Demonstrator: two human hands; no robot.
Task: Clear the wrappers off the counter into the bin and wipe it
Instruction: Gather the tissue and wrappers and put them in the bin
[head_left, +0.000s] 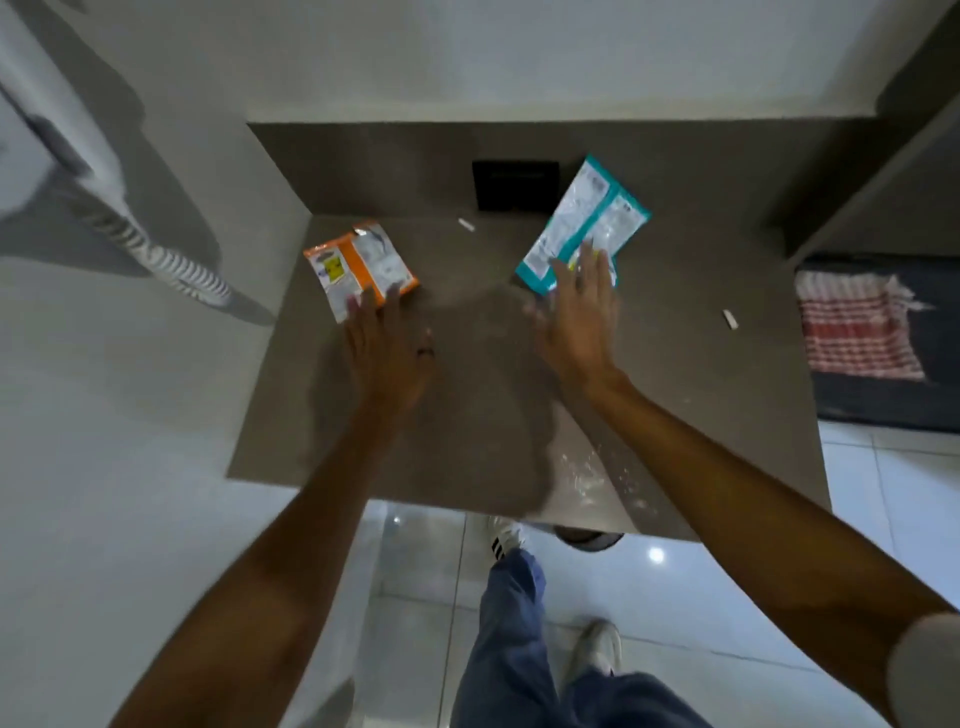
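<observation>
An orange and white wrapper (358, 267) lies at the back left of the brown counter (467, 441). My left hand (387, 353) is flat and spread, its fingertips touching the wrapper's near edge. A teal and white wrapper (584, 218) lies at the back right of centre. My right hand (579, 317) is spread open with its fingertips resting on that wrapper's near end. Neither hand has closed around anything. White crumbs or powder (597, 475) are scattered near the counter's front edge.
Two small white scraps lie on the counter, one at the back (466, 224) and one at the right (730, 319). A black socket plate (514, 184) sits on the back wall. A red checked cloth (857, 327) lies on a dark surface to the right. A round dark-rimmed object (587, 538), perhaps the bin, shows under the front edge.
</observation>
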